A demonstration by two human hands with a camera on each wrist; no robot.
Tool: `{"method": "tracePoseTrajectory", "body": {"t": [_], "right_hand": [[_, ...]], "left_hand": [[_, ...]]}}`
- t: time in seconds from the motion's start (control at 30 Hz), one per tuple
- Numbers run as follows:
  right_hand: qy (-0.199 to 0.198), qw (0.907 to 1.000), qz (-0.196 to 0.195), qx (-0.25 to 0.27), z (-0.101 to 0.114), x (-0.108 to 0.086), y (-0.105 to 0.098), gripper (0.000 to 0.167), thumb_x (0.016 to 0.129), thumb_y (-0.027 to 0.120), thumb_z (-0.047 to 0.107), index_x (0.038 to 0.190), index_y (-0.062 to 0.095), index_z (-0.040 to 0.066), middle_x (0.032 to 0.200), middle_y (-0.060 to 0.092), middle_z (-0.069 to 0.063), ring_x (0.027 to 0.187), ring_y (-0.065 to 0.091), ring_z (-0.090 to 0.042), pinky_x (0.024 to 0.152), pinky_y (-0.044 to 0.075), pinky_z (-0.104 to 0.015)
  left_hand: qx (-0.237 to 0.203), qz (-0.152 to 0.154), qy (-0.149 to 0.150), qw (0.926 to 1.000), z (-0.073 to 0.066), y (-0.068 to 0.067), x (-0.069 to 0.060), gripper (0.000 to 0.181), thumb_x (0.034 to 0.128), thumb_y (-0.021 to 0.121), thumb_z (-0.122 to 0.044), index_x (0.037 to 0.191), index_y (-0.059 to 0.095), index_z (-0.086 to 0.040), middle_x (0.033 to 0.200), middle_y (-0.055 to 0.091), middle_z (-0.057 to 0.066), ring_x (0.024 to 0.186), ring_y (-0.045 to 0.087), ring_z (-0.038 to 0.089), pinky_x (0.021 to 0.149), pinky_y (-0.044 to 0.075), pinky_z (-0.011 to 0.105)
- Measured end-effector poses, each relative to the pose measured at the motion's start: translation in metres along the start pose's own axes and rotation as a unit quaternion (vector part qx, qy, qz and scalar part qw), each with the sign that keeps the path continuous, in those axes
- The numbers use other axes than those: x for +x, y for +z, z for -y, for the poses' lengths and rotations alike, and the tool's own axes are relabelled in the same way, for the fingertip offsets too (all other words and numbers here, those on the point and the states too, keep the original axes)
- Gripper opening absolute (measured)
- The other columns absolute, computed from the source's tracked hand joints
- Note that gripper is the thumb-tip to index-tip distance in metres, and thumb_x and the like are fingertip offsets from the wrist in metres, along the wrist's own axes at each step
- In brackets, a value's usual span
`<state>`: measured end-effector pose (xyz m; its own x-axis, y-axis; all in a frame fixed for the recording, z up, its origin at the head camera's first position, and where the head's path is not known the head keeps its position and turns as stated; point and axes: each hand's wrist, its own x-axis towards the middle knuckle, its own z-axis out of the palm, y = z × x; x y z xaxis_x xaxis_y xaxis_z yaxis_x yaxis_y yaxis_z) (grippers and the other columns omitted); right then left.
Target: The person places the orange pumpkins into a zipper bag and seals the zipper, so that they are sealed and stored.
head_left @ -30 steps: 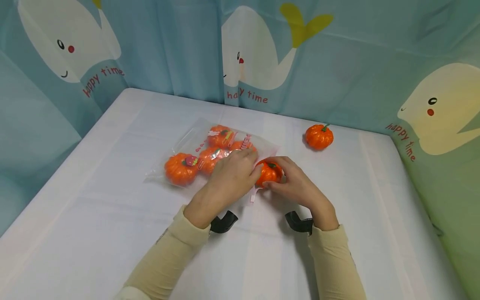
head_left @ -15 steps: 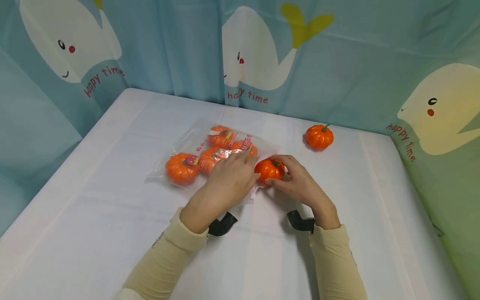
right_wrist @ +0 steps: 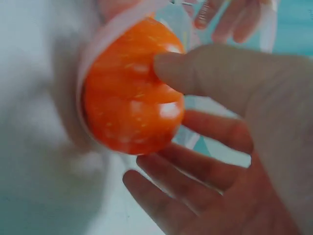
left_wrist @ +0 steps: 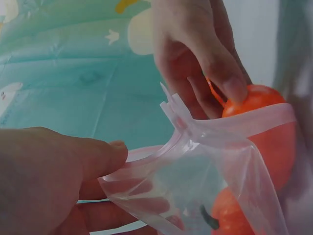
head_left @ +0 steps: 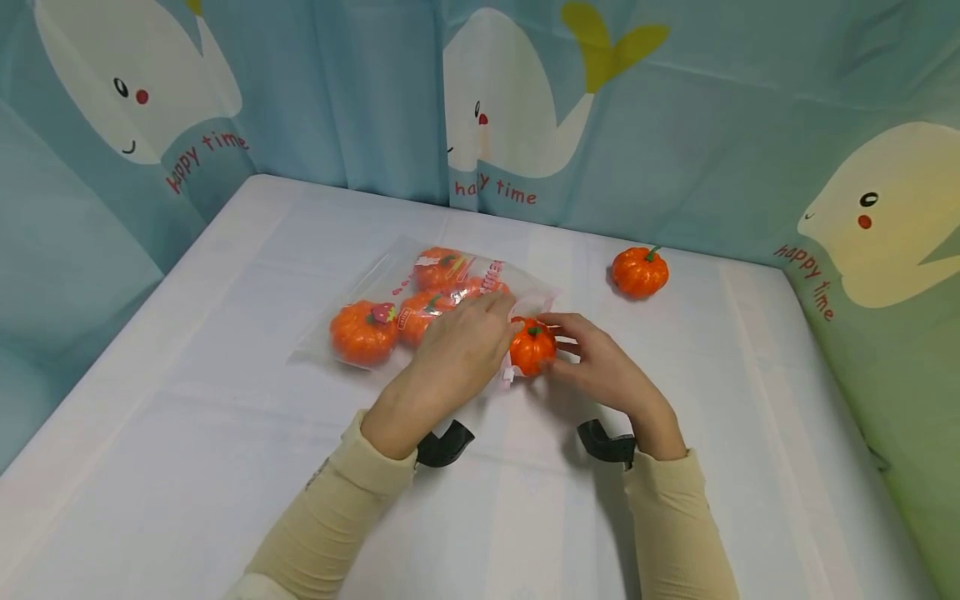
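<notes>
A clear zip bag point(head_left: 360, 287) with pink print lies on the table with several orange toy pumpkins point(head_left: 363, 333) inside. My left hand point(head_left: 457, 342) pinches the bag's rim, thumb on one side and fingers on the other, as the left wrist view shows. At the bag's mouth sits another toy pumpkin point(head_left: 532, 347), partly behind the pink rim point(left_wrist: 264, 120). My right hand point(head_left: 600, 367) is at its right side; the thumb point(right_wrist: 181, 71) touches its surface, and the other fingers are fairly straight beside and below it. My left hand hides part of the bag in the head view.
One more toy pumpkin point(head_left: 640, 272) with a green stem stands near the table's far edge, to the right. A curtain point(head_left: 390, 100) with whale prints hangs behind and around the white table point(head_left: 225, 467). Black curved pieces point(head_left: 446, 444) show at both wrists.
The pumpkin at the bag's mouth first shifted slightly right, then back left into the opening. My right hand's fingers have loosened around it. My left hand stays at the rim.
</notes>
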<state>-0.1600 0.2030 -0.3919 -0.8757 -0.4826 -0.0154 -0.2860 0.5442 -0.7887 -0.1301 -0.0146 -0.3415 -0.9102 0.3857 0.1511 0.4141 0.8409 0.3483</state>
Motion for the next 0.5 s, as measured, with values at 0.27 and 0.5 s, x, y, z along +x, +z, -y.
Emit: {"method": "tracePoseTrajectory", "body": {"t": [0.27, 0.5], "right_hand": [[0.025, 0.9944, -0.085, -0.058, 0.004, 0.009, 0.015, 0.041, 0.085, 0.076, 0.01, 0.12, 0.058, 0.0, 0.118, 0.06, -0.015, 0.106, 0.061, -0.031, 0.091, 0.055, -0.046], [-0.003, 0.9853, -0.136, -0.104, 0.007, 0.015, 0.031, 0.045, 0.082, 0.081, 0.015, 0.116, 0.056, 0.0, 0.107, 0.058, -0.016, 0.091, 0.058, -0.029, 0.079, 0.052, -0.038]], "left_hand": [[-0.014, -0.006, 0.002, 0.9999, -0.001, 0.002, -0.001, 0.04, 0.0998, 0.059, -0.027, 0.134, 0.057, -0.005, 0.131, 0.063, 0.008, 0.111, 0.064, 0.025, 0.086, 0.058, 0.043], [-0.025, -0.003, 0.012, 0.9996, -0.002, 0.001, -0.002, 0.042, 0.1016, 0.056, -0.027, 0.137, 0.056, -0.005, 0.138, 0.061, 0.009, 0.123, 0.061, 0.026, 0.094, 0.055, 0.044]]}}
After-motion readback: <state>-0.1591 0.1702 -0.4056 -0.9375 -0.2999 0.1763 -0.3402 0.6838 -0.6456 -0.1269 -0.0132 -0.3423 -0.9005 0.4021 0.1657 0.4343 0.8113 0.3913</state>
